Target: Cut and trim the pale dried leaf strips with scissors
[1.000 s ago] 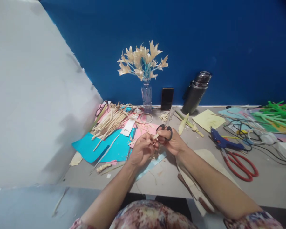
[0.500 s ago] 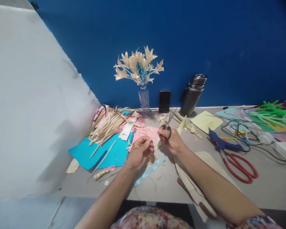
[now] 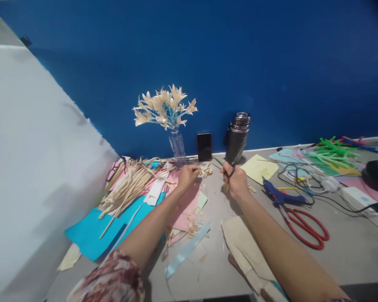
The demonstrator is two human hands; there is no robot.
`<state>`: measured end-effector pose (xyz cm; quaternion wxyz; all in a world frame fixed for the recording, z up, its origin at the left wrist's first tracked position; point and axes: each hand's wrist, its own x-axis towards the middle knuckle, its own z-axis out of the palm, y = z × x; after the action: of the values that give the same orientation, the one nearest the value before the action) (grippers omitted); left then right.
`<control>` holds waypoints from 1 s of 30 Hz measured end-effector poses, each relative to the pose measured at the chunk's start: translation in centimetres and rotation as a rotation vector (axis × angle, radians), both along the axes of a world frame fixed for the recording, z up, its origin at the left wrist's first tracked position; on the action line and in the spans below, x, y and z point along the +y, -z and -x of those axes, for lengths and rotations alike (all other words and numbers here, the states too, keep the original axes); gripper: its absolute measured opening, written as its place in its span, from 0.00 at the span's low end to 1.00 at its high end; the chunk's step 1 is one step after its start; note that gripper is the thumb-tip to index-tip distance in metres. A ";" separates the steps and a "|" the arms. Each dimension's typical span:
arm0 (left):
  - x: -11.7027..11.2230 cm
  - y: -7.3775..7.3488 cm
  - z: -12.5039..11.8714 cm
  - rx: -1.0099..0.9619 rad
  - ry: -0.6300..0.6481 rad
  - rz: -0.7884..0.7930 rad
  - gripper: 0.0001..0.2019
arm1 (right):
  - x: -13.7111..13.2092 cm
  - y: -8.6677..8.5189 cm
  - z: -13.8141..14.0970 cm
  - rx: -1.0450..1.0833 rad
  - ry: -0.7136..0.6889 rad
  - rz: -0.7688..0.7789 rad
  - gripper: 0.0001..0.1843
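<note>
— Where is the left hand (image 3: 187,178) to be found?

— It is stretched out near the centre of the frame, with thumb and fingers drawn together just beside a small pile of cream strip cuttings (image 3: 207,170). Whether anything is pinched there cannot be told.

— And how is the right hand (image 3: 238,184) occupied?

— Black-handled scissors (image 3: 232,171) are gripped in it, right of centre, with the fingers curled around the handle (the blades are hardly made out against the dark vacuum flask (image 3: 236,140) behind).

— What is set around them?

— Cream artificial flowers (image 3: 164,105) are stood in a clear bottle (image 3: 177,151) in the upper middle, and a smartphone (image 3: 204,147) is propped against the blue wall (image 3: 271,54) between bottle and flask. At the left of the frame, a bundle of cream strips (image 3: 129,188) is laid partly over a bright blue sheet (image 3: 85,235). At the right, a blue glue gun (image 3: 282,195) is seen, surrounded by dark cable (image 3: 283,173).
</note>
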<state>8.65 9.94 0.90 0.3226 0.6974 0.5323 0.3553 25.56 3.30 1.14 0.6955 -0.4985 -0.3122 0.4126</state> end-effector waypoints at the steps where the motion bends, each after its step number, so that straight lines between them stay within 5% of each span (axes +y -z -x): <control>1: 0.7 0.4 -0.7 0.031 0.001 -0.009 0.07 | 0.2 0.1 -0.2 0.017 0.002 0.004 0.19; 6: 2.3 1.2 -2.2 0.103 0.002 -0.038 0.05 | 0.5 0.8 -0.5 -0.008 -0.010 0.031 0.19; 12: 2.5 -0.7 -0.8 -0.023 0.006 -0.047 0.09 | 0.3 0.9 -0.8 -0.158 -0.022 0.057 0.22; 16: -0.2 -2.0 0.7 -0.153 0.075 0.049 0.18 | -0.6 0.2 -0.2 -0.271 -0.094 0.032 0.20; 20: -4.4 -2.9 0.8 -0.497 0.409 0.291 0.27 | -1.9 0.1 1.7 -0.512 -0.264 -0.090 0.12; 22: -5.9 -3.2 0.3 -0.493 0.472 0.260 0.26 | -2.3 0.6 2.6 -0.577 -0.333 -0.121 0.09; 30: -8.7 -2.0 1.4 -0.247 0.361 -0.024 0.13 | -2.8 1.9 4.2 -0.737 -0.505 -0.152 0.08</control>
<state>7.21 1.26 2.90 0.4353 0.7363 0.3510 0.3811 21.36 0.49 -0.79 0.4502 -0.4680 -0.6801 0.3404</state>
